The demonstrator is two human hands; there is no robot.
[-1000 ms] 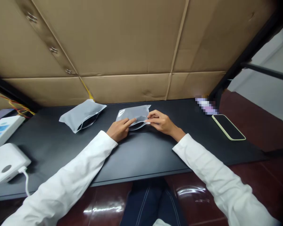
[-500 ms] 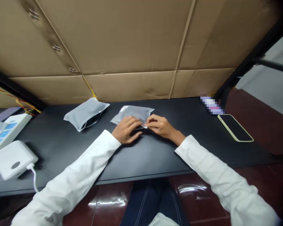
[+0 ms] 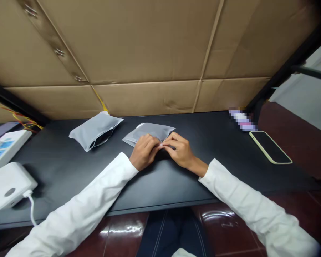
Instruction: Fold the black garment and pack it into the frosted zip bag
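Note:
A frosted zip bag (image 3: 149, 131) lies in the middle of the black table, its near edge toward me. My left hand (image 3: 144, 150) pinches that edge with thumb and fingers. Right beside it, my right hand (image 3: 178, 149) pinches the same edge near the bag's right corner, and the fingertips of both hands nearly meet. What exactly sits between the fingertips is partly hidden. To the left a second frosted zip bag (image 3: 94, 129) rests with its mouth gaping toward the right front, apart from both hands.
On the right lies a phone (image 3: 270, 147) in a pale case, beside a pixelated purple item (image 3: 243, 120). At the left stand a white box (image 3: 12, 185) with a cable and a white power strip (image 3: 9, 148). A cardboard wall (image 3: 149, 96) closes off the table's back (image 3: 216, 142).
My left hand's thumb has closed in from being held apart, and the left hand now pinches the bag's edge close to my right fingertips. The view has shifted slightly.

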